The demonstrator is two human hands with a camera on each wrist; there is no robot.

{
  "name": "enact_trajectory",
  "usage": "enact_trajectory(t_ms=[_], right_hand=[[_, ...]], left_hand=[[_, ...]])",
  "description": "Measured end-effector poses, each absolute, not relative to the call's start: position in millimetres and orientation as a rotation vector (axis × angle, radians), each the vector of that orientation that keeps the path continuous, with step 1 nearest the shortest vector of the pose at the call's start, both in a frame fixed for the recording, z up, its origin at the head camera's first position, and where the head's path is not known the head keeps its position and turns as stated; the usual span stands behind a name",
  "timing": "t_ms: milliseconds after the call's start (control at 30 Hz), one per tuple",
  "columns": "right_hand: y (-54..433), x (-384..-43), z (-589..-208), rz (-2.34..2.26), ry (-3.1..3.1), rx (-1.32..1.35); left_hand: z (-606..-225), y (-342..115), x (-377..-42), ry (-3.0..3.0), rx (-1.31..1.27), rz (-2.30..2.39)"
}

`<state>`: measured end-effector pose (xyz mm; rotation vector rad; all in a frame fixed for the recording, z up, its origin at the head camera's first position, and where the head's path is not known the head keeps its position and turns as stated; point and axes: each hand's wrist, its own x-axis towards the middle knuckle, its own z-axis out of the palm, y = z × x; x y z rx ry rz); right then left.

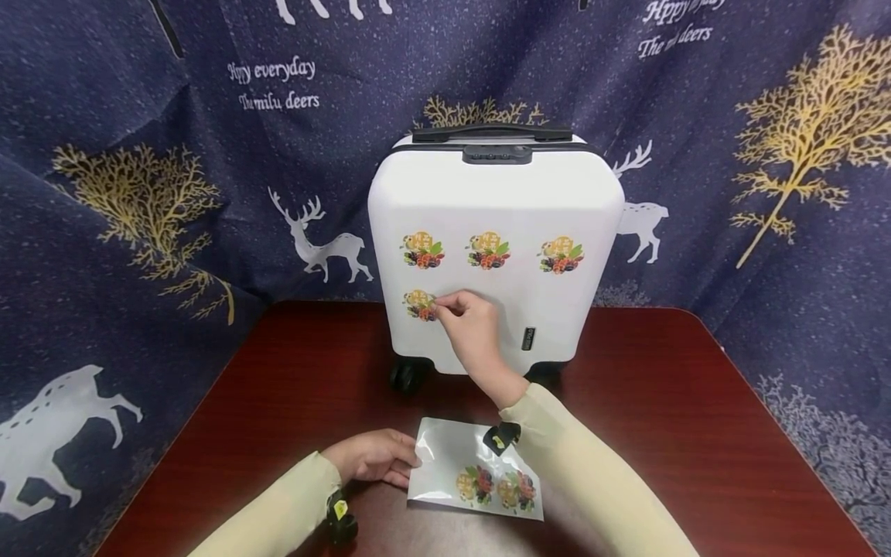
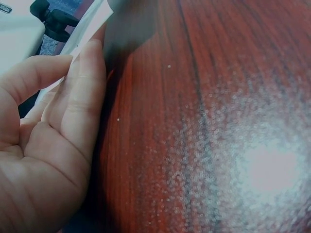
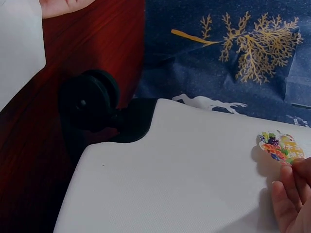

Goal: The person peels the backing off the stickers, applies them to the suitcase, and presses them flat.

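Note:
A white suitcase [image 1: 497,182] stands upright on the table, with three fruit stickers in a row across its front, among them a middle sticker [image 1: 487,251]. Below the left one, my right hand [image 1: 475,329] pinches the edge of another fruit sticker [image 3: 282,145] between thumb and fingertips. In the right wrist view this sticker casts a shadow on the suitcase's white face. Low in the head view, my left hand [image 1: 376,456] grips the left edge of a glossy sticker sheet [image 1: 445,449] between thumb and fingers. Two fruit stickers show on the sheet, near its lower right.
The suitcase has a black top handle [image 1: 490,133], a combination lock [image 1: 497,155], a small black label [image 1: 529,338] and a black wheel [image 3: 90,99]. It stands on a dark red wooden table [image 1: 654,433]. Behind hangs a blue cloth [image 1: 334,147] printed with deer and trees.

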<state>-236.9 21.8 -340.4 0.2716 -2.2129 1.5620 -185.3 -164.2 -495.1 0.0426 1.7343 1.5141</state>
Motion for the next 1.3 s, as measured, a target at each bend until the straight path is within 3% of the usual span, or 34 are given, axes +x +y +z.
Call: enact_trajectory(t_ms=[1300], right_hand=[[12,-242,-357,1.098,-2.022,0.411]], left_hand=[[-499,-166,-186,1.723,0.055,1.522]])
